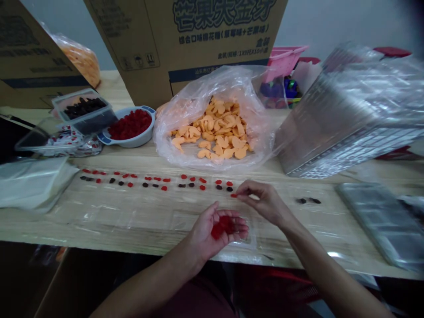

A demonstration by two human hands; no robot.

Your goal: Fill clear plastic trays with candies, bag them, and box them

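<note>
My left hand point(212, 229) is cupped palm up over the table's front edge and holds a small heap of red gummy candies point(222, 226). My right hand point(261, 201) pinches one red candy point(233, 194) between thumb and fingertips, right at the end of a row. That row of red and dark candies point(155, 181) runs leftward across clear plastic trays point(132, 207) lying flat on the wooden table point(331, 221). Two dark candies point(308, 201) lie alone to the right of my right hand.
An open clear bag of orange candies point(215, 128) sits behind the row. To its left are a blue-rimmed bowl of red candies point(130, 126), a tub of dark candies point(84, 108) and a stack of plastic bags point(29, 181). Wrapped tray stacks point(347, 115) and cardboard boxes point(185, 39) stand behind.
</note>
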